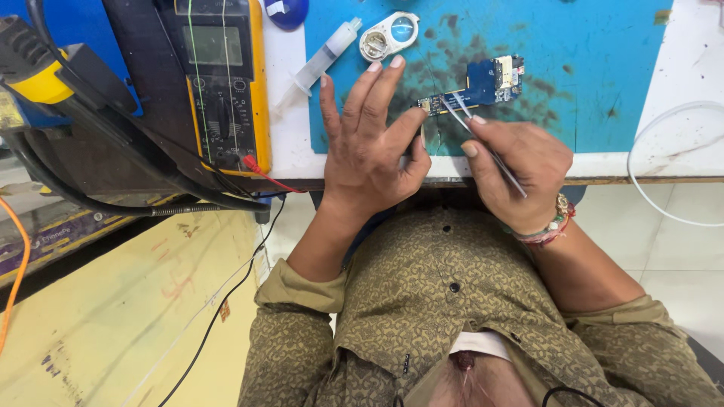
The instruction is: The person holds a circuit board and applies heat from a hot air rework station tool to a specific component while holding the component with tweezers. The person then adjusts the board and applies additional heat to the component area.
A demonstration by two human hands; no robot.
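While my right hand pinches a pair of metal tweezers, fingers closed around the shaft, the tips reach up to the narrow end of a small blue circuit board lying on the blue work mat. My left hand rests flat on the mat's near edge, fingers spread and apart, holding nothing; its thumb tip sits just beside the board's narrow end, and I cannot tell whether it touches. The board lies near the middle of the mat, its wider part with metal connectors pointing away to the right, amid dark stains.

Beyond the left fingertips lie a clear syringe and a small white folding magnifier. Further left stands a yellow multimeter with a red probe lead at its lower edge, and a yellow-handled tool trailing black cables. A thin white cord loops off the white table on the right. My right wrist wears beaded bracelets.
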